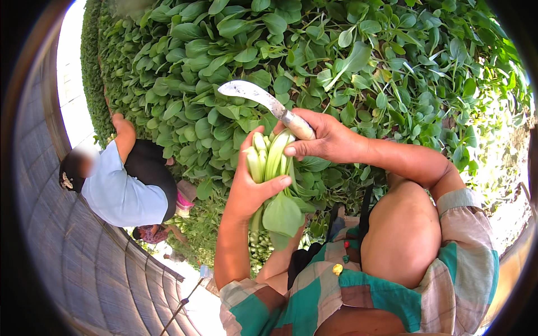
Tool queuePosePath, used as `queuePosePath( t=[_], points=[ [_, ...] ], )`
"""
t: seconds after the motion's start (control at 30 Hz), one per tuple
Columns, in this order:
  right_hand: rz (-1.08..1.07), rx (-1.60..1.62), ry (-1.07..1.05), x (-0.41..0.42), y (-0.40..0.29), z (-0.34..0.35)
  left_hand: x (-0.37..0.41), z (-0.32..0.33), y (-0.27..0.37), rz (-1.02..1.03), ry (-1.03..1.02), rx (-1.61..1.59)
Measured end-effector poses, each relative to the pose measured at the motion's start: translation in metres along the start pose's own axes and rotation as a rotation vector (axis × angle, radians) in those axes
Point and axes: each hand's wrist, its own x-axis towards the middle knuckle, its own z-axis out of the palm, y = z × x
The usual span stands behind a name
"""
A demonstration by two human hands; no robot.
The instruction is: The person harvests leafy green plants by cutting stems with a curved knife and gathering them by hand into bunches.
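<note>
My left hand (250,195) is wrapped around a small bunch of leafy greens (275,157). The pale cut stem ends point up and away from me, and the broad leaves hang down past my wrist. In my right hand (332,138) is a curved harvesting knife (254,92), its light handle lying across the fingers. The bare blade points to the upper left, beyond the bunch. My right thumb rests against the stems, so both hands meet at the greens. Some right-hand fingers are hidden behind the stems.
A dense bed of leafy greens (197,75) spreads ahead. Several cut bunches (260,248) lie below my left forearm. At left, a person in a light blue shirt (126,193) reaches into the bed; another person (151,234) is farther back. My bent knee (401,231) rises at right.
</note>
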Motion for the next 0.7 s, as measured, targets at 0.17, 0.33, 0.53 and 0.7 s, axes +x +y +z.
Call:
queuePosePath(
  t=[0.17, 0.33, 0.53, 0.7],
  points=[
    [0.136, -0.844, 0.178, 0.015, 0.045, -0.058, 0.049, -0.018, -0.039, -0.156, 0.046, 0.577],
    [0.282, -1.274, -0.016, 0.019, 0.120, -0.076, 0.061, -0.059, -0.107, -0.305, -0.014, 0.970],
    [0.292, -1.326, -0.109, 0.040, 0.136, -0.063, 0.046, -0.091, -0.138, -0.243, -0.006, 0.961],
    [0.328, -1.400, -0.131, 0.047, 0.153, -0.060, 0.056, -0.074, -0.124, -0.440, 0.032, 1.022]
  ],
)
